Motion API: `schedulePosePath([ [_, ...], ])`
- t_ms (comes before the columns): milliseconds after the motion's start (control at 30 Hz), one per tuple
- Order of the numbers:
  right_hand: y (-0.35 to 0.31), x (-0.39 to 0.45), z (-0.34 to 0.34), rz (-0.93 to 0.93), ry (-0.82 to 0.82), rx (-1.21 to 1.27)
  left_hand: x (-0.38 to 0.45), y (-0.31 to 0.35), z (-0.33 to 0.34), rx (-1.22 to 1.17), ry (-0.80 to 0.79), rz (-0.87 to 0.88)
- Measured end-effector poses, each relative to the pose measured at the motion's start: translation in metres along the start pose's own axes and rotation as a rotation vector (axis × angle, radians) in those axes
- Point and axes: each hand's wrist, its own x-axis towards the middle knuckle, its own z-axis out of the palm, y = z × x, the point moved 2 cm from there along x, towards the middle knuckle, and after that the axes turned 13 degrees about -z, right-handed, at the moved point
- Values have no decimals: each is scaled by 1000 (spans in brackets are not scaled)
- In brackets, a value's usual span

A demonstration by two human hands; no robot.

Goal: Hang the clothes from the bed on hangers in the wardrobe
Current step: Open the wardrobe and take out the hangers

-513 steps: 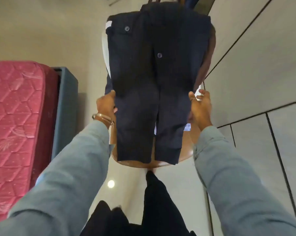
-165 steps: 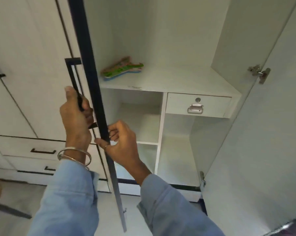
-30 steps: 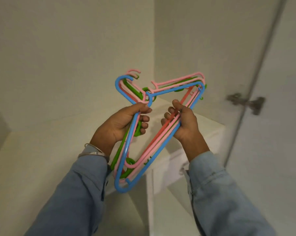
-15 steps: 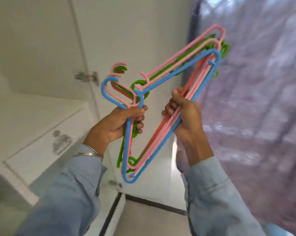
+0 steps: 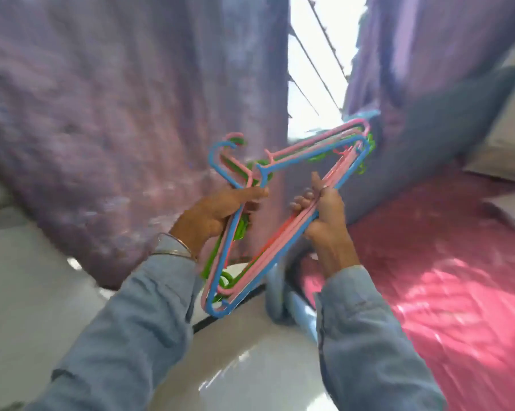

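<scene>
A: Where are the hangers (image 5: 283, 209)?

B: Above the near corner of the bed (image 5: 446, 280), in both hands. The left hand (image 5: 217, 215) grasps one side of the bundle, the right hand (image 5: 324, 212) clenches the long bars.

A: What can go wrong?

B: I think the hooks are tangled. Pulling one out can drop others on the floor (image 5: 43, 292), or catch the curtain (image 5: 126, 120) just behind. No clothes are visible.

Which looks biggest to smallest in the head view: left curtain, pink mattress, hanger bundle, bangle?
1. Left curtain
2. Pink mattress, partly cut off by the frame, so unsure against the curtain
3. Hanger bundle, close to the camera
4. Bangle
</scene>
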Motion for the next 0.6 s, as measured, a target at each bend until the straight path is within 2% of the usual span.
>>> schedulePosePath([
  [167, -76, 16, -117, -89, 292, 55, 55, -23, 128, 126, -277, -149],
  [300, -125, 15, -199, -168, 512, 79, 98, -48, 209, 297, -418, -226],
  [467, -172, 32, -274, -241, 680, 8, 157, -74, 301, 442, -414, -209],
  [600, -199, 62, -317, -290, 672, 64, 198, -85, 357, 403, -413, -269],
])
